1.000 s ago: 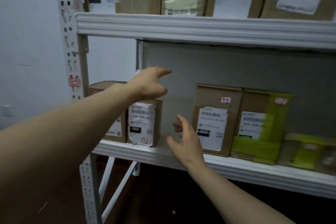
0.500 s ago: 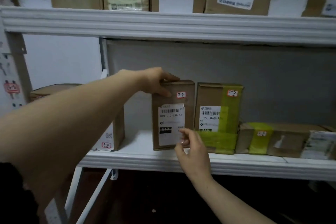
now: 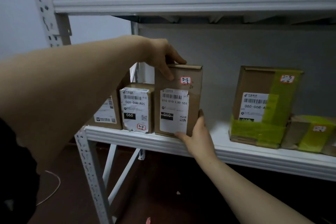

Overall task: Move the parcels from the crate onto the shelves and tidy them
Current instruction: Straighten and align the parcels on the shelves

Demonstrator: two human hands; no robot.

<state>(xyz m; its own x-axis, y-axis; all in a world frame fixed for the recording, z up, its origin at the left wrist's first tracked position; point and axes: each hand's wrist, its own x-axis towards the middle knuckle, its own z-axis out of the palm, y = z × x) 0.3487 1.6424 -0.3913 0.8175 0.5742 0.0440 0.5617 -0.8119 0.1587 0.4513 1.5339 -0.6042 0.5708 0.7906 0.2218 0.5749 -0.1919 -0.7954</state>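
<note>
Tall brown parcel [image 3: 195,96] stands upright on the lower shelf [image 3: 163,144], near its front edge. Left hand [image 3: 161,56] grips the parcel's top left corner: thumb on the front face, fingers curled over the top edge. Right hand [image 3: 199,137] pinches its bottom right corner, thumb on the front by the white label, fingers round the side. Just left of the parcel sits a shorter parcel [image 3: 136,109] labelled 060. Further left is another box [image 3: 109,112], partly hidden by the left forearm. Well to the parcel's right stands a yellow-taped parcel [image 3: 263,107], with low taped parcels [image 3: 309,132] beyond it.
</note>
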